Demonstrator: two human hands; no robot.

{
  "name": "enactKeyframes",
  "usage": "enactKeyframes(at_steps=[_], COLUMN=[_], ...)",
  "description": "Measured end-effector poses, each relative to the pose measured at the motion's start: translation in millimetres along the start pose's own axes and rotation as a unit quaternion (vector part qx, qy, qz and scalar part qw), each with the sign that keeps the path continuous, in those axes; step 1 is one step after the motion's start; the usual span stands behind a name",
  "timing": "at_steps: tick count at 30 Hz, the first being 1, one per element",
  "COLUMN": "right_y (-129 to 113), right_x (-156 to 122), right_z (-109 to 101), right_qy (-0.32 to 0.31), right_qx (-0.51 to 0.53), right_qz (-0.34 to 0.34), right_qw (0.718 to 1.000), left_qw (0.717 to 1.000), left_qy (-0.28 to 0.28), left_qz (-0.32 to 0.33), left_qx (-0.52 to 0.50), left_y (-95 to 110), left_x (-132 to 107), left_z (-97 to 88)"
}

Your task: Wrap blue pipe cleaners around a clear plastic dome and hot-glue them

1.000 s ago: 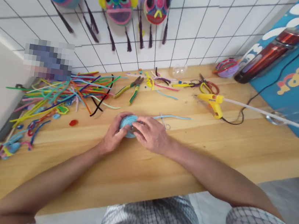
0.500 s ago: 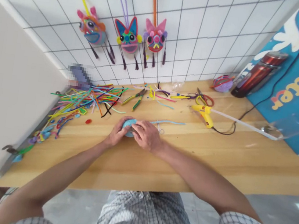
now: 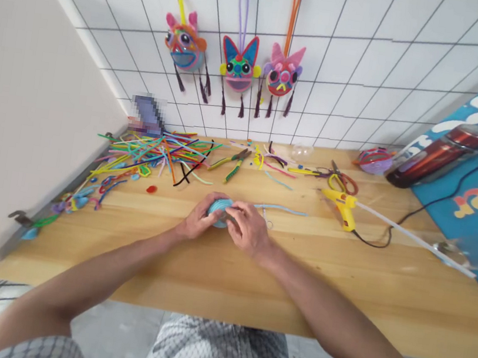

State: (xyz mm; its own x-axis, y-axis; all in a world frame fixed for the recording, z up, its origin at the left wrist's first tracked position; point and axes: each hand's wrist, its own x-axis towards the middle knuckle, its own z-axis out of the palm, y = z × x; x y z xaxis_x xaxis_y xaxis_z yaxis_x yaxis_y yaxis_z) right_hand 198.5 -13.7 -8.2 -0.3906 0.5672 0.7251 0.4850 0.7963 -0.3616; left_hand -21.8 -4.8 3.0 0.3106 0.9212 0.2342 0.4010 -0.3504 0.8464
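Observation:
A round light blue ball (image 3: 219, 212), its surface lined with rows of fuzzy pipe cleaner, sits low over the table between my hands. My left hand (image 3: 201, 220) wraps round its left side, thumb at the near side. My right hand (image 3: 250, 228) has its fingertips pinched together against the ball's right side. Behind that hand a light blue pipe cleaner (image 3: 285, 210) stretches to the right along the table; whether it joins the ball is hidden. A small metal tool with a ring handle (image 3: 269, 223) lies partly hidden beside my right knuckles.
A heap of colourful pipe cleaners (image 3: 166, 154) lies back left, with pliers (image 3: 234, 166) beside it. Scissors (image 3: 343, 182), a yellow glue gun (image 3: 342, 206) with a cord, and a red flask (image 3: 440, 157) stand or lie right. Several decorated masks (image 3: 238, 72) hang on the tiled wall.
The head view has shifted, so the scene sits further right in the picture. Both hands stay on the blue ball, with only slight movement of the right fingers.

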Motion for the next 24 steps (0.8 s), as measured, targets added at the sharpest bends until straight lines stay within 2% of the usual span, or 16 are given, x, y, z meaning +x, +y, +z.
enactKeyframes(at_steps=[6, 11, 15, 18, 21, 24], right_y=[6.6, 13.7, 11.7, 11.5, 12.8, 12.2], right_x=[3.3, 2.7, 1.2, 3.0, 9.3, 17.0], right_z=[-6.5, -11.1, -17.1, -20.8, -25.0, -34.9], right_qy=[0.02, 0.01, -0.012, -0.01, -0.009, -0.074], right_qx=[0.0, 0.001, 0.002, -0.006, -0.032, -0.035], right_qz=[0.037, 0.082, 0.138, 0.155, 0.165, 0.148], right_qw=[0.999, 0.997, 0.99, 0.988, 0.986, 0.986], left_qw=[0.999, 0.994, 0.99, 0.99, 0.992, 0.994], left_qy=[-0.023, -0.061, -0.065, -0.05, -0.008, 0.053], left_qz=[0.032, 0.088, 0.123, 0.13, 0.126, 0.095], left_qx=[-0.002, -0.016, -0.009, -0.007, -0.019, -0.033], left_y=[4.0, 0.4, -3.0, -2.7, -3.0, -6.1], left_x=[-2.8, -0.1, 3.9, 5.9, 6.9, 7.2], left_z=[0.2, 0.9, 7.6, 12.1, 13.9, 14.6])
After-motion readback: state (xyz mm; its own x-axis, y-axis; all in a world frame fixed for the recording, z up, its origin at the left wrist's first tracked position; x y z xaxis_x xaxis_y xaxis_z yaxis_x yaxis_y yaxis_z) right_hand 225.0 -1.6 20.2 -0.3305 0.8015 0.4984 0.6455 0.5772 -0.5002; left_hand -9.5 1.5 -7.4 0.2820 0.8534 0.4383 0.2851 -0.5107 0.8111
